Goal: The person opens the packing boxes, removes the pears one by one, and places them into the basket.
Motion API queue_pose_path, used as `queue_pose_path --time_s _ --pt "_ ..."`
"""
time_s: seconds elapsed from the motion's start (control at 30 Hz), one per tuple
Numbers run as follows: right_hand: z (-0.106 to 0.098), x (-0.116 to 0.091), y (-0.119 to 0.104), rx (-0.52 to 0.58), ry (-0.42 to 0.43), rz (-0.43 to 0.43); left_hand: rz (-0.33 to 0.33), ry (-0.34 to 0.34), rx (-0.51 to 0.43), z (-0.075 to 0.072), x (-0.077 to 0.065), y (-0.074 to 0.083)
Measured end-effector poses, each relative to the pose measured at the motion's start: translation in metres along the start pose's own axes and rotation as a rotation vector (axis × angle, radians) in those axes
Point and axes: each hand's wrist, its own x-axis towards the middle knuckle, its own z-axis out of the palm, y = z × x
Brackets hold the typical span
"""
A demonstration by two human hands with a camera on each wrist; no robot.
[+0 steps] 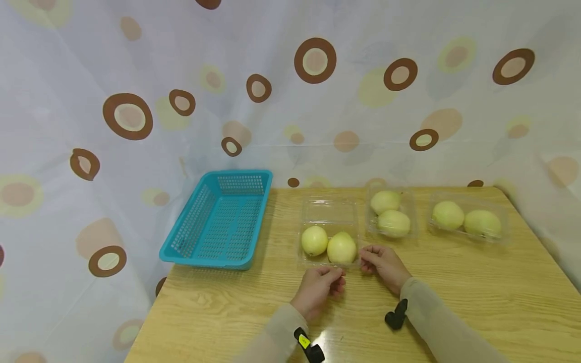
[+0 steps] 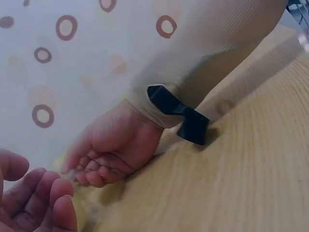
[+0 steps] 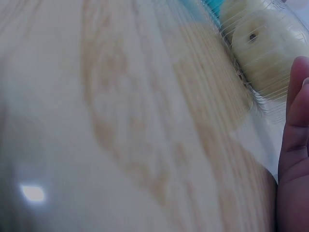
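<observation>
A clear plastic clamshell box (image 1: pixel 330 212) stands in front of me with its lid raised at the back. Inside sit two pale yellow-green, roundish fruits (image 1: pixel 314 241), side by side. My left hand (image 1: pixel 317 288) is just in front of the box, its fingers loosely bent with nothing between them; the left wrist view shows its thumb apart from the fingers (image 2: pixel 63 193). Close by the box's right front corner is my right hand (image 1: pixel 386 264), fingers bent and fingertips right at the edge. In the right wrist view its fingers (image 3: pixel 294 140) overlap the box beside a fruit (image 3: pixel 263 46).
A turquoise plastic basket (image 1: pixel 260 229) with perforated sides stands at the left. Behind my right hand is a second clear box (image 1: pixel 414 214) with two fruits, and farther right a third box (image 1: pixel 505 214) holds two more. A patterned curtain (image 1: pixel 272 116) hangs behind the wooden table (image 1: pixel 454 282).
</observation>
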Motion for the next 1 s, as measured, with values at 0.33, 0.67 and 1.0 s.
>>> queue_pose_path --time_s 0.33,0.67,1.0 --pt "0.001 0.001 0.001 0.016 -0.017 -0.001 0.14 -0.065 0.267 -0.018 0.002 0.056" --pt "-0.003 0.0 -0.001 0.018 -0.052 -0.007 0.265 -0.038 0.791 -0.03 0.019 0.097" --pt "-0.004 -0.001 0.0 0.008 -0.05 -0.001 0.211 -0.006 1.27 -0.031 0.041 0.114"
